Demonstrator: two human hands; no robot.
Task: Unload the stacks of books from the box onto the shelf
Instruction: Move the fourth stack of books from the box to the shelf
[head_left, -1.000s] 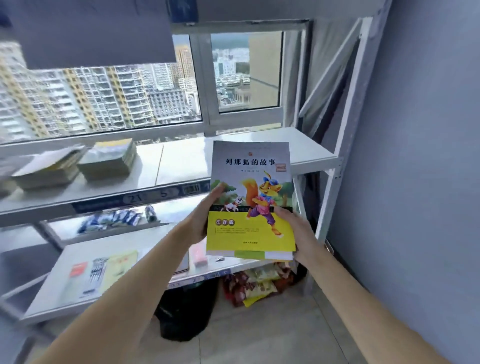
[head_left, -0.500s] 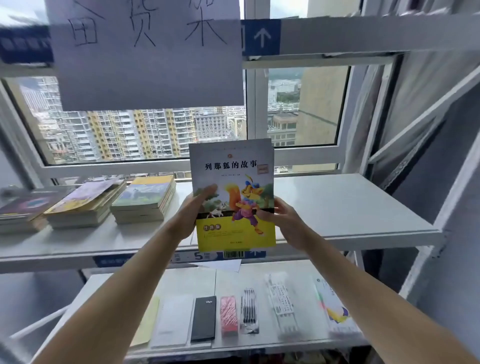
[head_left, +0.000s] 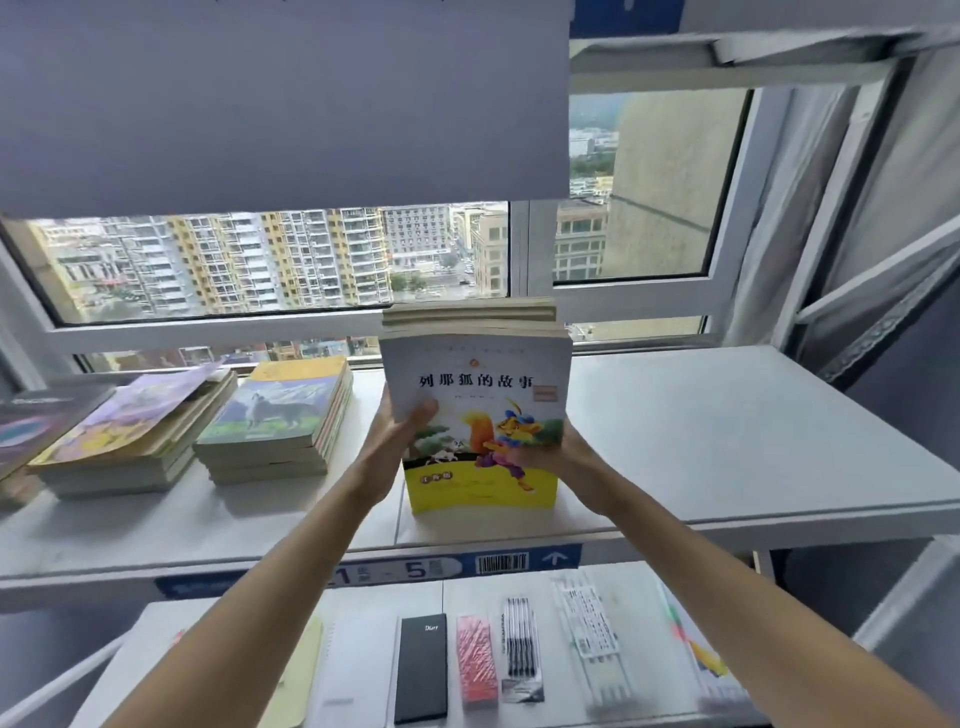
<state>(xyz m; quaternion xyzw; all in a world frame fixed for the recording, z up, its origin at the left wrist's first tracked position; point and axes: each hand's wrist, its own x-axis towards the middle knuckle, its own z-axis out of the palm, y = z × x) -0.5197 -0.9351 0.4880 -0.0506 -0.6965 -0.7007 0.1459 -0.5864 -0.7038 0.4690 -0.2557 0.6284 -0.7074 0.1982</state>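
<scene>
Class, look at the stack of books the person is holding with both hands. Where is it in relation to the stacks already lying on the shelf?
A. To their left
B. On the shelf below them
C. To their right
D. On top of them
C. The held stack, gripped by the left hand and right hand, is over the shelf, to the right of the lying stacks.

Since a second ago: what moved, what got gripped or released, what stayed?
The held stack of books went up and forward, from below shelf height to over the shelf, beside the stack with the wolf cover. Left hand and right hand kept their grip; nothing released. Shelved stacks stayed put.
</scene>
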